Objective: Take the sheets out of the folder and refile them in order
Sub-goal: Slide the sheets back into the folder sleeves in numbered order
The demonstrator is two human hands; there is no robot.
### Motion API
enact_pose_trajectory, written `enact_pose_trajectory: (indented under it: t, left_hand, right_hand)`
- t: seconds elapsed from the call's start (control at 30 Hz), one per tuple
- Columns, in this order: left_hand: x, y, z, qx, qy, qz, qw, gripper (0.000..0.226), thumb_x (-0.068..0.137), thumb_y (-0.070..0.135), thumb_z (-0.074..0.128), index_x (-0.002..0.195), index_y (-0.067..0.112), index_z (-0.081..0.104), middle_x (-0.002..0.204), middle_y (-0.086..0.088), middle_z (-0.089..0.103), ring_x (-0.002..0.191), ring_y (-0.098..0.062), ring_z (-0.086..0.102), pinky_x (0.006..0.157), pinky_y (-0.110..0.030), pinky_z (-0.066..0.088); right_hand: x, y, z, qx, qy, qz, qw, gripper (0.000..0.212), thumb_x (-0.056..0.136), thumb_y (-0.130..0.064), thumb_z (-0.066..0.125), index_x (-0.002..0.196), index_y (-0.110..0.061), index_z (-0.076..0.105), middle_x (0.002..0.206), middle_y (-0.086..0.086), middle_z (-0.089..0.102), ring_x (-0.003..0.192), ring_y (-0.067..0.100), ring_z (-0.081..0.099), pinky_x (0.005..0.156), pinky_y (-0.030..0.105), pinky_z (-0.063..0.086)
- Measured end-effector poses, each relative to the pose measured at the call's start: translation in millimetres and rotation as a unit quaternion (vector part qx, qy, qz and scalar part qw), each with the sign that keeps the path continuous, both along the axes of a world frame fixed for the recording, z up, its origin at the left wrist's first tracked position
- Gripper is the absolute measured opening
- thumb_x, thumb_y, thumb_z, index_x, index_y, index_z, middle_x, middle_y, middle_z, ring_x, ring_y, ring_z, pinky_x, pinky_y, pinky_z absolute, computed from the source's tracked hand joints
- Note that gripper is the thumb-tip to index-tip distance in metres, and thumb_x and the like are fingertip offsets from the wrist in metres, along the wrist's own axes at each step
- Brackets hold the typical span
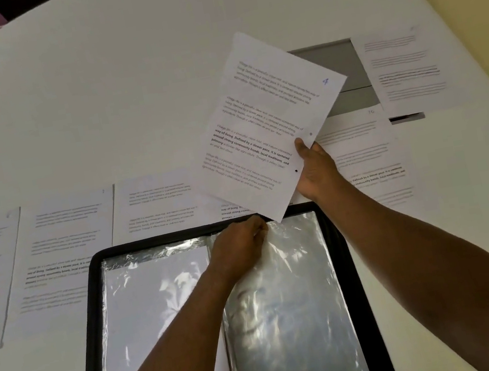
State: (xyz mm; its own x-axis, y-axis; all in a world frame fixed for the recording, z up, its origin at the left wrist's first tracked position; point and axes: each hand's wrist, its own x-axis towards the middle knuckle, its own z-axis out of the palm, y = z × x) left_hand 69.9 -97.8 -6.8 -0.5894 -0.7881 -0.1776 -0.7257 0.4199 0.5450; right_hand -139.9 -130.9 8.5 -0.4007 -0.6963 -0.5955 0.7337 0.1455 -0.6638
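While my right hand [315,169] is pinching the lower corner of a printed sheet [271,121] marked with a handwritten number and holding it tilted above the surface [90,98], my left hand [240,245] is curling its fingers on the top edge of a clear plastic sleeve [285,292] in the open black folder [345,265], seemingly parting its mouth. I am judging this to be the refiling stage: more sheets [68,249] are lying spread in a row just beyond the folder, with others to the right. Next, I am thinking the sheet's bottom edge needs squaring to the sleeve opening, then sliding down inside without catching the film.
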Motion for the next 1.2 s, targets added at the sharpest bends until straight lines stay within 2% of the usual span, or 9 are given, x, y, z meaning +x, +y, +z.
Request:
enact_pose_trajectory:
  t: [0.1, 0.2, 0.33, 0.47, 0.57, 0.77, 0.87, 1.03, 1.2]
  left_hand:
    - [0, 0, -2, -0.009, 0.012, 0.021, 1.000, 0.016, 0.097, 0.028, 0.052, 0.104, 0.026, 0.067, 0.095, 0.007, 0.072, 0.086, -0.012, 0.065, 0.073, -0.030, 0.052]
    - [-1, 0, -2, -0.003, 0.018, 0.036, 0.999, 0.016, 0.096, 0.027, 0.055, 0.103, 0.025, 0.069, 0.091, 0.008, 0.072, 0.082, -0.010, 0.065, 0.075, -0.033, 0.054]
    - [0, -2, 0, 0.004, 0.016, 0.040, 0.999, 0.015, 0.095, 0.030, 0.056, 0.104, 0.027, 0.068, 0.095, 0.009, 0.072, 0.086, -0.011, 0.066, 0.077, -0.033, 0.054]
    - [5, -5, 2, 0.029, -0.009, 0.035, 0.999, 0.027, 0.091, 0.039, 0.063, 0.115, 0.027, 0.061, 0.090, 0.008, 0.068, 0.084, -0.012, 0.064, 0.076, -0.032, 0.054]
    - [15, -9, 3, 0.052, -0.038, 0.016, 0.998, 0.032, 0.088, 0.028, 0.064, 0.119, 0.024, 0.057, 0.094, 0.006, 0.068, 0.086, -0.015, 0.064, 0.075, -0.032, 0.054]
    - [31, -15, 2, 0.050, -0.021, 0.020, 0.998, 0.031, 0.088, 0.013, 0.063, 0.117, 0.021, 0.061, 0.094, 0.004, 0.066, 0.087, -0.016, 0.063, 0.077, -0.033, 0.054]
    - [27, -18, 3, 0.047, -0.012, 0.021, 0.999, 0.030, 0.087, 0.012, 0.063, 0.114, 0.024, 0.061, 0.094, 0.007, 0.065, 0.083, -0.013, 0.061, 0.074, -0.033, 0.054]
    - [26, -22, 5, 0.057, -0.023, 0.015, 0.998, 0.031, 0.088, 0.012, 0.063, 0.117, 0.022, 0.060, 0.098, 0.005, 0.066, 0.085, -0.014, 0.061, 0.075, -0.033, 0.053]
    - [32, -26, 5, 0.064, -0.030, 0.017, 0.997, 0.034, 0.084, 0.007, 0.063, 0.115, 0.022, 0.062, 0.097, 0.004, 0.066, 0.084, -0.018, 0.062, 0.073, -0.035, 0.053]
  right_hand:
    - [-1, 5, -6, 0.005, 0.022, 0.024, 0.999, 0.018, 0.096, -0.014, 0.059, 0.111, -0.020, 0.066, 0.113, 0.009, 0.070, 0.102, 0.027, 0.067, 0.082, 0.049, 0.056]
    - [-5, 12, -13, 0.015, 0.054, 0.048, 0.997, 0.020, 0.094, -0.012, 0.061, 0.112, -0.017, 0.067, 0.117, 0.011, 0.069, 0.107, 0.030, 0.065, 0.088, 0.053, 0.053]
    - [-17, 17, -18, 0.051, 0.123, 0.071, 0.989, 0.013, 0.092, -0.014, 0.064, 0.103, -0.019, 0.070, 0.113, 0.009, 0.070, 0.107, 0.029, 0.066, 0.092, 0.054, 0.052]
    - [-26, 20, -22, 0.079, 0.188, 0.116, 0.972, 0.013, 0.094, -0.015, 0.062, 0.105, -0.020, 0.067, 0.107, 0.005, 0.071, 0.097, 0.023, 0.069, 0.086, 0.050, 0.056]
    - [-29, 21, -25, 0.094, 0.229, 0.153, 0.957, 0.016, 0.094, -0.019, 0.063, 0.109, -0.022, 0.067, 0.104, 0.003, 0.072, 0.095, 0.022, 0.069, 0.082, 0.051, 0.057]
    - [-30, 12, -23, 0.071, 0.213, 0.189, 0.956, 0.017, 0.094, -0.017, 0.063, 0.110, -0.016, 0.066, 0.107, 0.007, 0.071, 0.097, 0.024, 0.068, 0.088, 0.048, 0.055]
    - [-29, 3, -21, 0.072, 0.232, 0.216, 0.946, 0.020, 0.094, -0.017, 0.063, 0.113, -0.014, 0.065, 0.104, 0.005, 0.071, 0.092, 0.020, 0.068, 0.088, 0.045, 0.056]
    - [-42, -10, -16, 0.096, 0.268, 0.244, 0.927, 0.025, 0.093, -0.020, 0.064, 0.118, -0.015, 0.064, 0.106, 0.004, 0.071, 0.097, 0.022, 0.069, 0.088, 0.045, 0.056]
    - [-51, -15, -16, 0.093, 0.248, 0.271, 0.925, 0.024, 0.093, -0.018, 0.064, 0.116, -0.016, 0.064, 0.105, 0.002, 0.071, 0.102, 0.022, 0.067, 0.091, 0.044, 0.054]
